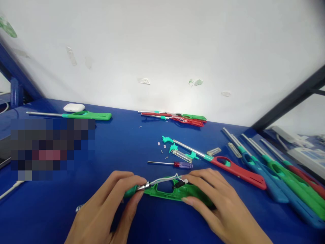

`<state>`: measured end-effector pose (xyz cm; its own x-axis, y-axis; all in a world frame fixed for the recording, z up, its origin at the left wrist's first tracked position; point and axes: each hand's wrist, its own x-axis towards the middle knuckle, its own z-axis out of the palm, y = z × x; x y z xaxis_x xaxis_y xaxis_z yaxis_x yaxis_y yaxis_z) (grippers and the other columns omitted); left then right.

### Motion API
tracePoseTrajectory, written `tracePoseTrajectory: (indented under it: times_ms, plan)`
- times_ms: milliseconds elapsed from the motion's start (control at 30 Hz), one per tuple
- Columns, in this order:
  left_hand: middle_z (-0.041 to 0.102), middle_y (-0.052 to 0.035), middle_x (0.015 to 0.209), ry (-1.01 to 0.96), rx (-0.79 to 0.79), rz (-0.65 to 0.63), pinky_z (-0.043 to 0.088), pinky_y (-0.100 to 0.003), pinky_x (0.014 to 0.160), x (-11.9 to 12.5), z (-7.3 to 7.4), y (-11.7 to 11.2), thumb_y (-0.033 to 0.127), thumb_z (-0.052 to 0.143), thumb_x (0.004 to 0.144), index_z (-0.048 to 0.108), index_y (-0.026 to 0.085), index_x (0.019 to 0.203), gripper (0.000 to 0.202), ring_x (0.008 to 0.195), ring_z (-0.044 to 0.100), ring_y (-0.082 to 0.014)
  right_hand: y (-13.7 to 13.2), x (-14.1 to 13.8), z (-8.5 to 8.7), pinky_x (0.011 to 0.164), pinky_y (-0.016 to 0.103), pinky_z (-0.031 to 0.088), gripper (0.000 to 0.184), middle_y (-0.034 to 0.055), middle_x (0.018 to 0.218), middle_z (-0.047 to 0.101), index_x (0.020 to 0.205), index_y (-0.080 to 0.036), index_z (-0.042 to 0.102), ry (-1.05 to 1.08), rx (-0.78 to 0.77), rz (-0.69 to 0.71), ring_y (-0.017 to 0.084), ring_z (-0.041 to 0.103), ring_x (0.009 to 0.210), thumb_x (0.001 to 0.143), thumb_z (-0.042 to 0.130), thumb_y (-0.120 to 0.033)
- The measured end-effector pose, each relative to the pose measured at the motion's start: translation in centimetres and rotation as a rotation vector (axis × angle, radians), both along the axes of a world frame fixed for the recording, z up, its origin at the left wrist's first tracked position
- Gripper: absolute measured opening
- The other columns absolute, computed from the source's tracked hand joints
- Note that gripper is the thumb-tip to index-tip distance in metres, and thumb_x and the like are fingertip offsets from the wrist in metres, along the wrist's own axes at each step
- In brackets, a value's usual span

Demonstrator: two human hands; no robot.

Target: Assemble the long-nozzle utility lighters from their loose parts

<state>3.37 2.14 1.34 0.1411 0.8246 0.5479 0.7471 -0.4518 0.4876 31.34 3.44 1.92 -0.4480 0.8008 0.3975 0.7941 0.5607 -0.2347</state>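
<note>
In the head view, my left hand (109, 200) pinches the metal tube (143, 186) of a gas lighter between thumb and fingers, by its teal collar (130, 191). My right hand (220, 200) is closed around the far end of an opened green lighter handle shell (162, 196), its thumb pressing on the edge. White wires (165, 179) run from the tube to a small black part (179, 184) lying over the shell, close to my right fingertips. A striped metal tip (79, 207) shows beside my left hand.
Behind my hands lie a screwdriver (183, 165), a red lighter (238, 171), teal plastic pieces (173, 147), and a clear fuel tank (183, 156). Several lighters (286, 179) line the right. Opened lighters (188, 121) rest by the wall; a green lighter (98, 116) sits back left.
</note>
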Motion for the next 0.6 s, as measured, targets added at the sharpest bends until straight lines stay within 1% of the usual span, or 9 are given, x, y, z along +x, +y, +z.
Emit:
tracePoseTrajectory:
  times_ms: [100, 167, 300, 467, 600]
  plan:
    - [0.072, 0.0067, 0.104, -0.006, 0.0, -0.005, 0.055, -0.011, 0.074, 0.14, 0.07, 0.07, 0.039, 0.048, 0.109, 0.061, 0.034, 0.113, 0.014, 0.088, 0.074, -0.0084, 0.0, -0.09, 0.1, 0.092, 0.045, 0.059, 0.031, 0.0034, 0.116, 0.074, 0.131, -0.033, 0.063, -0.013, 0.005, 0.002, 0.027, 0.071, 0.105, 0.105, 0.059, -0.05]
    - [0.072, 0.0072, 0.104, 0.005, -0.01, -0.006, 0.055, -0.01, 0.074, 0.21, 0.18, 0.1, 0.039, 0.048, 0.109, 0.06, 0.034, 0.113, 0.013, 0.088, 0.074, -0.0078, 0.04, -0.15, 0.1, 0.091, 0.045, 0.059, 0.029, 0.0031, 0.115, 0.075, 0.129, -0.033, 0.064, -0.009, 0.006, 0.006, 0.027, 0.071, 0.104, 0.104, 0.06, -0.049]
    - [0.071, 0.0079, 0.105, 0.028, -0.029, -0.018, 0.053, -0.009, 0.077, 0.19, 0.36, 0.08, 0.04, 0.047, 0.11, 0.059, 0.036, 0.115, 0.014, 0.089, 0.074, -0.0063, 0.16, -0.14, -0.06, 0.094, 0.045, 0.058, 0.022, 0.0015, 0.114, 0.075, 0.126, -0.033, 0.064, 0.011, 0.013, -0.003, 0.026, 0.071, 0.105, 0.107, 0.058, -0.042]
    - [0.071, 0.0074, 0.105, 0.027, -0.032, -0.02, 0.054, -0.009, 0.077, 0.14, 0.26, 0.09, 0.041, 0.047, 0.11, 0.059, 0.036, 0.115, 0.014, 0.089, 0.074, -0.0066, 0.2, -0.02, -0.07, 0.096, 0.043, 0.056, 0.023, 0.0026, 0.12, 0.073, 0.128, -0.033, 0.065, 0.023, 0.03, -0.052, 0.025, 0.069, 0.109, 0.106, 0.06, -0.039]
    - [0.071, 0.0062, 0.104, 0.01, 0.015, -0.026, 0.055, -0.01, 0.076, 0.23, 0.06, 0.1, 0.038, 0.049, 0.109, 0.059, 0.035, 0.116, 0.013, 0.087, 0.074, -0.008, 0.18, 0.04, 0.26, 0.099, 0.045, 0.052, 0.025, 0.0033, 0.122, 0.073, 0.13, -0.032, 0.065, 0.043, 0.102, -0.097, 0.026, 0.068, 0.112, 0.106, 0.057, -0.029]
